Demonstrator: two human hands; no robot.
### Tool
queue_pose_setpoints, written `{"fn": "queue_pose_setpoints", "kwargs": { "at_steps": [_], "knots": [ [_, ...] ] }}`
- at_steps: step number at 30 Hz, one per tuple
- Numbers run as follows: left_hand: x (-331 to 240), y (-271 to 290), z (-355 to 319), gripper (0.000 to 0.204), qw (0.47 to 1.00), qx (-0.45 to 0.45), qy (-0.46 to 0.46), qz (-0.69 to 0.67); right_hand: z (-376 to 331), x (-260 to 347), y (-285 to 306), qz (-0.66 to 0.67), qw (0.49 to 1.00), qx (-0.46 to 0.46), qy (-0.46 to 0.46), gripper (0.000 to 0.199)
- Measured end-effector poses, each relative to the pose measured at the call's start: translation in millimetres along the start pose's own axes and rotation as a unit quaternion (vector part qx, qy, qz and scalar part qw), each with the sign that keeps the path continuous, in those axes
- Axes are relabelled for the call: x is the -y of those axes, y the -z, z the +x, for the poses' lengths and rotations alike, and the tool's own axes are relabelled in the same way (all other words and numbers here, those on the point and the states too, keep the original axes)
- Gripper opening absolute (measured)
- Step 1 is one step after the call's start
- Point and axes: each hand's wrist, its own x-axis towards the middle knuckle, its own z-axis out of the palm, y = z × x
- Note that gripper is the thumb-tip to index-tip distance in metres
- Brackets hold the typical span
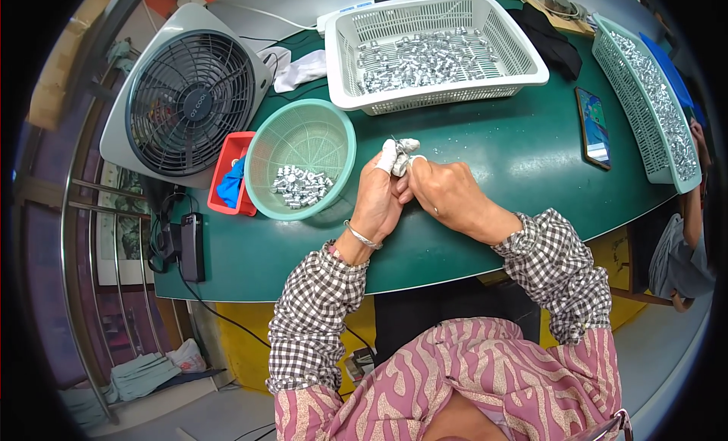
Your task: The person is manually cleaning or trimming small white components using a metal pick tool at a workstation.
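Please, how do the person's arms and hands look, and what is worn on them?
Black-and-white checked oversleeves are worn on both sides over pink-and-beige wavy-patterned sleeves. The left hand has white fingertip covers and a silver-coloured bracelet. The right hand shows no bracelet.

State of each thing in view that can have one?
White basket, partly filled with metal parts
Round green basket, holding a small heap
Long green basket, holding many parts
Red bin, holding something blue
Phone, screen lit
Fan, running or not unclear
Left hand, fingers bent, grasp unclear
Right hand, likewise

Small piece (402,163) (mostly hidden) between fingers (387,157)
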Motion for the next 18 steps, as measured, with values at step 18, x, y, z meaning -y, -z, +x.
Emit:
{"fn": "queue_pose_setpoints", "kwargs": {
  "at_steps": [18],
  "knots": [
    [-1.1,-0.1,-0.1,0.034,1.0,0.001,0.008,-0.017,-2.7,-2.6,-3.1,-0.094,0.995,0.004,0.039,0.016]
  ]
}}
